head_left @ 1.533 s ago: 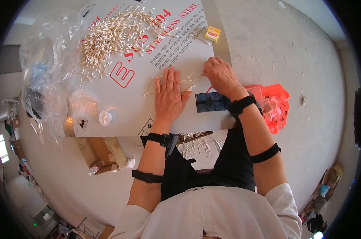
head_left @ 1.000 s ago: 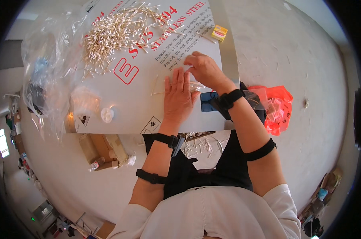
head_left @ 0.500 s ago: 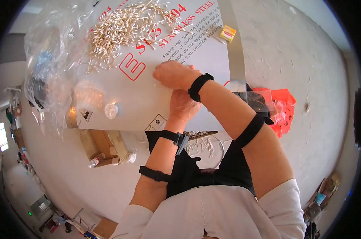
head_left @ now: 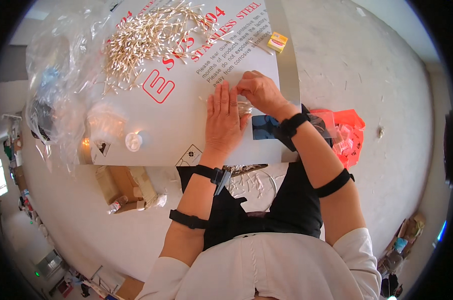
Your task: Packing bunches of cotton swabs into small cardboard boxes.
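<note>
My left hand [head_left: 224, 120] lies on the table with its fingers straight and pressed flat. Beside its index finger and thumb is a small bunch of cotton swabs [head_left: 245, 108], partly hidden by my hands. My right hand [head_left: 263, 93] is closed in a pinch close to the left fingertips; what its fingers hold, if anything, is hidden. Farther up the table spreads a large loose heap of cotton swabs [head_left: 141, 42]. A small yellow box [head_left: 277, 42] rests near the right edge. Black straps circle both wrists and forearms, and a dark glossy plate [head_left: 265, 127] sits by my right wrist.
A round white container [head_left: 134, 141] and a clear plastic tub [head_left: 106, 122] stand at the left of the table [head_left: 171, 130]. Crumpled clear plastic [head_left: 61, 80] hangs over the left edge. A red bag [head_left: 355, 131] lies at the right, an open carton [head_left: 117, 182] below.
My right hand has moved right and off my left hand, which it crossed before. My left hand now shows flat. The swabs between them have come into view.
</note>
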Tool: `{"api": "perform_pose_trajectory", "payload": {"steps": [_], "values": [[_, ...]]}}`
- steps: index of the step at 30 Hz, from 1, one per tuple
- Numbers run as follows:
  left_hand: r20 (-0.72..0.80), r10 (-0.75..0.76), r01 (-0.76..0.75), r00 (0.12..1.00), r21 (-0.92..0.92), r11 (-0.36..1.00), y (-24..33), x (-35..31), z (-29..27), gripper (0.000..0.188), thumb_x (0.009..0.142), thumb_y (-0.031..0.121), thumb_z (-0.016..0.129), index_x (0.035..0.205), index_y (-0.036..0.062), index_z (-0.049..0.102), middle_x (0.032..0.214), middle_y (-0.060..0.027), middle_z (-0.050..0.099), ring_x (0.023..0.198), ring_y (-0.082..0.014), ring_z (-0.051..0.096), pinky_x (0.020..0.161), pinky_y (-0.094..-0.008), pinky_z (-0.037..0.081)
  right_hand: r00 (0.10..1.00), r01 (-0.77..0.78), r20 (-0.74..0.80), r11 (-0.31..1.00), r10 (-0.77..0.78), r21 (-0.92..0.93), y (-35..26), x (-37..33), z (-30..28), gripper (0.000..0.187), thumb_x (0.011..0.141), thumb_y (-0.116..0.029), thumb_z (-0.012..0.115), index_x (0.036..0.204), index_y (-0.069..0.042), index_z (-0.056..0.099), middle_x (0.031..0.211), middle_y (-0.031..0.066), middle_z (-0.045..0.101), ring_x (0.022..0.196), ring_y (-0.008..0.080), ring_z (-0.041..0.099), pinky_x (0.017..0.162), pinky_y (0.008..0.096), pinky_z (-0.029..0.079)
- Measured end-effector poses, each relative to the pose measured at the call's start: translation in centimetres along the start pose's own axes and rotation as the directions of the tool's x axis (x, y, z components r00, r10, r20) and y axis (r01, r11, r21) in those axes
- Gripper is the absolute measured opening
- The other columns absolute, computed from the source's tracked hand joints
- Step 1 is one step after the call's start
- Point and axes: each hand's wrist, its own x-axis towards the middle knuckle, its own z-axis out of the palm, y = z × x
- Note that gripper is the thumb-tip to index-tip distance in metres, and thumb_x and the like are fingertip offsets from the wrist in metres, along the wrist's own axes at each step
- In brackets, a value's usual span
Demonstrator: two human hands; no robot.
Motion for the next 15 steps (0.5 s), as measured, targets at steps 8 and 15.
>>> {"api": "perform_pose_trajectory", "payload": {"steps": [8,15], "values": [[0.068,-0.044,0.042,0.997,0.033,0.999,-0.5,-0.3,0.1,0.066,0.081,0.025,0.064,0.137,-0.0005,0.038,0.147,-0.0157,0.032,0.14,-0.0307,0.024,0.114,-0.0505,0.016,0.999,-0.018,0.031,0.999,0.017,0.032,-2.3,-3.5,-0.9,0.031,0.071,-0.01,0.069,0.1,-0.005,0.061,0.101,0.0107,0.056,0.099,0.0313,0.052,0.088,0.0392,0.045],[-0.091,-0.011,-0.01,0.996,-0.227,0.974,-1.6,-0.7,-1.5,0.066,0.073,0.019,0.07,0.132,0.0027,0.044,0.138,-0.0139,0.042,0.133,-0.0343,0.033,0.109,-0.0499,0.022,0.984,-0.099,-0.154,0.993,0.088,-0.067,-3.4,-5.0,0.6,0.051,0.066,-0.025,0.076,0.113,-0.011,0.06,0.109,0.0087,0.054,0.105,0.0287,0.051,0.087,0.0409,0.042]]}}
